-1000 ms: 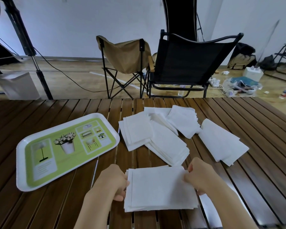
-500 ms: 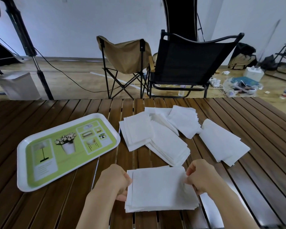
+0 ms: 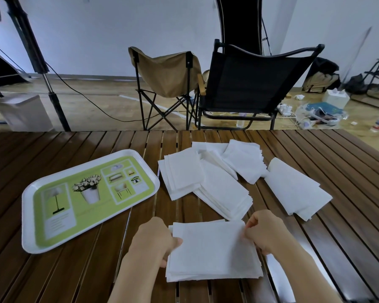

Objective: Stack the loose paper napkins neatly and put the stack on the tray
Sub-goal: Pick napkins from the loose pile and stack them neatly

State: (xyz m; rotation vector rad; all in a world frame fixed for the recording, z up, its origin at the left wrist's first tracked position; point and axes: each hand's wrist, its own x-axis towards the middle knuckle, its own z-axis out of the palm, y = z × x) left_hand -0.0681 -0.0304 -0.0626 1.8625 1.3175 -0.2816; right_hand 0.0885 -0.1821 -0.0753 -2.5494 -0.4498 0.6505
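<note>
A stack of white paper napkins (image 3: 212, 252) lies on the wooden table in front of me. My left hand (image 3: 153, 239) grips its left edge and my right hand (image 3: 264, 232) pinches its right edge. Beyond it lie loose napkin piles: one in the middle (image 3: 222, 193), one to its left (image 3: 181, 173), one at the back (image 3: 243, 160) and one to the right (image 3: 295, 191). A white-rimmed tray (image 3: 26, 215) with a green printed floor sits to the left with nothing on it.
The slatted wooden table (image 3: 348, 171) spreads out on all sides. Behind its far edge stand a black folding chair (image 3: 249, 84) and a tan one (image 3: 169, 71). A light stand (image 3: 42, 68) rises at the back left.
Both hands have shifted slightly on the stack's edges; the right hand has slid a little forward along the right edge. The stack stays in the same spot.
</note>
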